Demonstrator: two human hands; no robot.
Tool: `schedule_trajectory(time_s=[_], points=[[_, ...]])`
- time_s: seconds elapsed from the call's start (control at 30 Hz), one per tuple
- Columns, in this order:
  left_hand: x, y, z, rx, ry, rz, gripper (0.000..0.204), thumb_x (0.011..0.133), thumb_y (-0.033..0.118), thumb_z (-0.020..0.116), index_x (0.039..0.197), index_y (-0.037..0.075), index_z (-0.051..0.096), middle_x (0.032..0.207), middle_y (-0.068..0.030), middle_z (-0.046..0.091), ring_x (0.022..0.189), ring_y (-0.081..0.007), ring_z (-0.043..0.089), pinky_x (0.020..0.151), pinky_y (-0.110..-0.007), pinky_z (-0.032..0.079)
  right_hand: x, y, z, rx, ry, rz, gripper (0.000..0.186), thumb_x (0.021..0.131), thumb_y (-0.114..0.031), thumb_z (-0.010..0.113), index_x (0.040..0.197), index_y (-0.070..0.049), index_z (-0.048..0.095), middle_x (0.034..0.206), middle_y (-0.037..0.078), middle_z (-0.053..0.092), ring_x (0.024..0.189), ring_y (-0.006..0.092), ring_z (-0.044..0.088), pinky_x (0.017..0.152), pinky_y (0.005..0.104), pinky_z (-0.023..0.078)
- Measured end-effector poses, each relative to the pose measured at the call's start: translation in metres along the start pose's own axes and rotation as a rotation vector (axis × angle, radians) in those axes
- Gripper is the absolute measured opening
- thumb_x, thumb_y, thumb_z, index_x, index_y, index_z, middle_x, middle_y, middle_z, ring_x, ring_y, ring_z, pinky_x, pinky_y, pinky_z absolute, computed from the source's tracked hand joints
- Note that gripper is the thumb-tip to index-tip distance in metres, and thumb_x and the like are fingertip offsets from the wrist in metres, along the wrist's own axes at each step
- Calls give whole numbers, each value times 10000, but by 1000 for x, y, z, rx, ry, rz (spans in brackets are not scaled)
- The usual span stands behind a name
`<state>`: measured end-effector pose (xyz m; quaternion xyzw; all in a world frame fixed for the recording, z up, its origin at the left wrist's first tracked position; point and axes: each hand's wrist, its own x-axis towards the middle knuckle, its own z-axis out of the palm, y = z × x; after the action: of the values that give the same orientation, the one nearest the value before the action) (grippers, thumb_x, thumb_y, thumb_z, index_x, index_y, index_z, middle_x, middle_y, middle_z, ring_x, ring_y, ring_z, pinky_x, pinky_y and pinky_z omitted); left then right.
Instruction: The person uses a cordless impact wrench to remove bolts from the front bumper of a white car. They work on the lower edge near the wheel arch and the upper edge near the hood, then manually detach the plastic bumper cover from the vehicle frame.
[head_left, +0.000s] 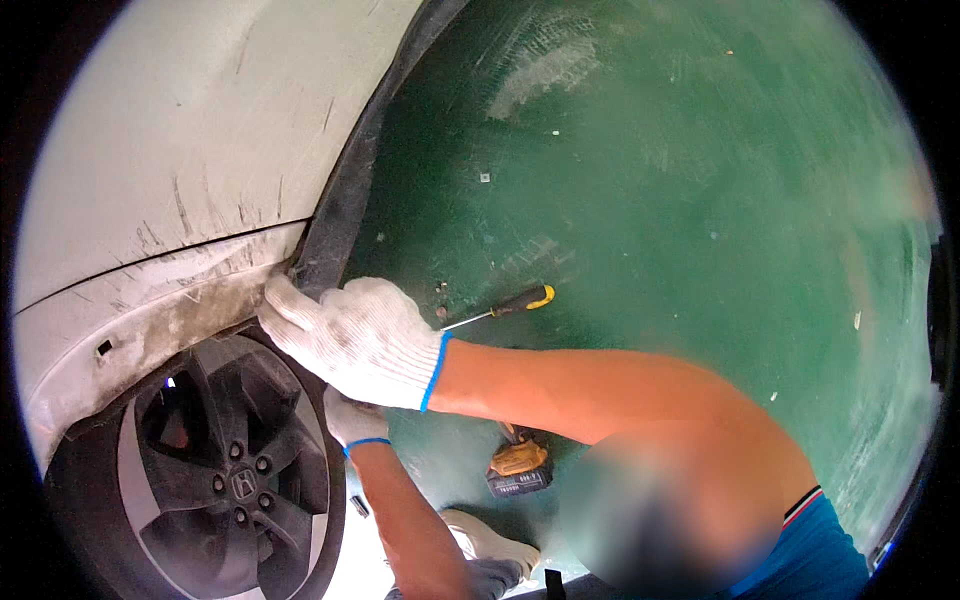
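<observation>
In a white knit glove with a blue cuff, my right hand (350, 335) presses against the lower corner of the wheel arch (235, 285), where the body panel meets a dark sill strip (340, 205). Its fingers are bent together; whatever they pinch is hidden. My left hand (350, 418), gloved the same way, is lower down beside the tyre (325, 520). The right hand covers its fingers. A screwdriver (522, 300) with a black and yellow handle lies on the floor just right of my right hand, its shaft tip hidden behind the glove.
The scratched, dirty white car panel (180, 130) fills the upper left, above a dark five-spoke wheel (240, 480). On the green floor (680, 200) rests a yellow and black cordless power tool (520, 465). My light shoe (490, 540) is close to it. Small debris bits are scattered around.
</observation>
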<state>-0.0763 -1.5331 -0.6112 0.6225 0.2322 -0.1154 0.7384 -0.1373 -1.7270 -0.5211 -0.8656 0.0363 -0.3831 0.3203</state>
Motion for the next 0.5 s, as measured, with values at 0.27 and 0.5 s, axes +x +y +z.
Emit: schedule_trajectory(time_s=[0.27,0.5], points=[[-76,85,98,122,-231,549,488,1027,231,593,1410,-62,514,1293,-186,623,1169,-271,624,999,-395,527,1,7,-4,-16,-105,-59,397,911,-244,592,1288,-120,609,1352,105,576,660,161,705,557,335,557],[-48,91,80,174,-378,535,417,1048,262,566,1366,-7,565,1270,-113,652,1099,-217,651,959,-389,544,6,25,3,114,22,-176,378,856,-107,622,1229,-122,679,1319,58,656,823,221,744,671,349,606]])
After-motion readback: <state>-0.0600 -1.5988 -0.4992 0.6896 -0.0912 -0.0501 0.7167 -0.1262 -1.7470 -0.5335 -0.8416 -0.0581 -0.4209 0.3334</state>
